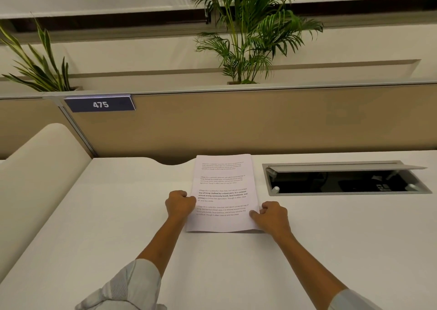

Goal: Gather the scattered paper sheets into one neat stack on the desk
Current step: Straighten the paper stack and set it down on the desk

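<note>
At frame centre the printed paper stack (222,192) lies on the white tabletop (118,215), left hand (180,204) and right hand (272,216) pinching its side edges with curled fingers (254,214); uneven squeezing could buckle or skew the sheets.

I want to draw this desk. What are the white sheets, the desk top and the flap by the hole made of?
Sheets: thin matte printer paper; printed text, wavy near edge. Desk top: probably smooth matte white laminate; even, no grain. Flap: looks like grey brushed metal, maybe painted plastic.
</note>
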Action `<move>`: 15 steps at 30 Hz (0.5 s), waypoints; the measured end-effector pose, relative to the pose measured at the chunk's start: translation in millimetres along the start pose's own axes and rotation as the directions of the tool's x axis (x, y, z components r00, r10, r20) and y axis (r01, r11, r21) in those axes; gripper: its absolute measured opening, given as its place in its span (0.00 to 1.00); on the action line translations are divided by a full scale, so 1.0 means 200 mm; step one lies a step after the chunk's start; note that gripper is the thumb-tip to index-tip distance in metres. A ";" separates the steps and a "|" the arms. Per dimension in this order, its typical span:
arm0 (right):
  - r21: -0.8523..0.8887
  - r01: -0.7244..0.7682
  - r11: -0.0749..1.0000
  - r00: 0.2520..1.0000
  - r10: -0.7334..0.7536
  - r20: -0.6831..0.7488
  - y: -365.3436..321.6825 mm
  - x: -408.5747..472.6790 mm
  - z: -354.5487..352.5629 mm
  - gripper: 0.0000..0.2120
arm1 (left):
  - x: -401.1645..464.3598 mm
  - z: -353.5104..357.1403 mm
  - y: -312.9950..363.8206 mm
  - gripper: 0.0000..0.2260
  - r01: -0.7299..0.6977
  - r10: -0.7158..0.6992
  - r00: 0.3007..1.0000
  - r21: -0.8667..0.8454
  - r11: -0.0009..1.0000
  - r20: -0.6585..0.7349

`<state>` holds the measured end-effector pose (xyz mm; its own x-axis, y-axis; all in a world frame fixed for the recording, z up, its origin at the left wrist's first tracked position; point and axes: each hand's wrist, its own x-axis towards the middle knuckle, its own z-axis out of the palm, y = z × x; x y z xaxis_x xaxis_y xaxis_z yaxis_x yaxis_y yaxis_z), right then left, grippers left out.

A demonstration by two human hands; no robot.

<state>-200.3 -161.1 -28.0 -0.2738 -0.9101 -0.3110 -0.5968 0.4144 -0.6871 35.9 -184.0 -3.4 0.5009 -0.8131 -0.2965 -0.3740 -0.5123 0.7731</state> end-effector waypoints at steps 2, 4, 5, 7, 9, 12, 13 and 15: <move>-0.009 -0.006 1.000 1.000 0.006 0.007 -0.01 0.00 -0.01 0.28 | 0.00 -0.01 0.00 0.12 0.001 -0.001 1.000 -0.001 1.000 0.000; -0.018 -0.004 1.000 1.000 0.004 0.015 -0.02 -0.01 -0.02 0.29 | 0.01 -0.03 0.01 0.09 0.013 -0.013 1.000 -0.014 1.000 0.009; -0.021 0.001 1.000 1.000 0.000 0.020 -0.02 -0.01 -0.03 0.30 | 0.00 -0.03 0.01 0.07 0.024 -0.024 1.000 -0.018 1.000 0.014; -0.040 0.009 0.999 1.000 -0.008 0.027 -0.03 -0.03 -0.04 0.29 | 0.01 -0.05 0.00 0.05 0.034 -0.033 0.999 -0.025 0.999 0.029; -0.052 0.008 0.999 0.999 -0.006 0.035 -0.04 -0.03 -0.04 0.29 | 0.01 -0.06 0.00 0.05 0.052 -0.050 0.998 -0.048 0.998 0.043; -0.050 0.015 0.999 0.999 -0.012 0.046 -0.05 -0.04 -0.05 0.27 | 0.00 -0.07 0.00 0.04 0.088 -0.082 0.994 -0.100 0.991 0.070; -0.043 0.021 0.999 0.998 -0.018 0.054 -0.04 -0.04 -0.05 0.26 | 0.01 -0.07 -0.01 0.04 0.098 -0.089 0.993 -0.120 0.988 0.079; -0.027 0.021 0.999 0.998 -0.020 0.052 -0.05 -0.05 -0.06 0.23 | 0.02 -0.07 -0.01 0.04 0.113 -0.101 0.990 -0.123 0.986 0.098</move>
<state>-200.8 -156.6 -11.7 -0.2223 -0.9169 -0.3314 -0.6223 0.3951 -0.6757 49.9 -182.1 1.4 0.4575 -0.7802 -0.4266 -0.2160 -0.5629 0.7978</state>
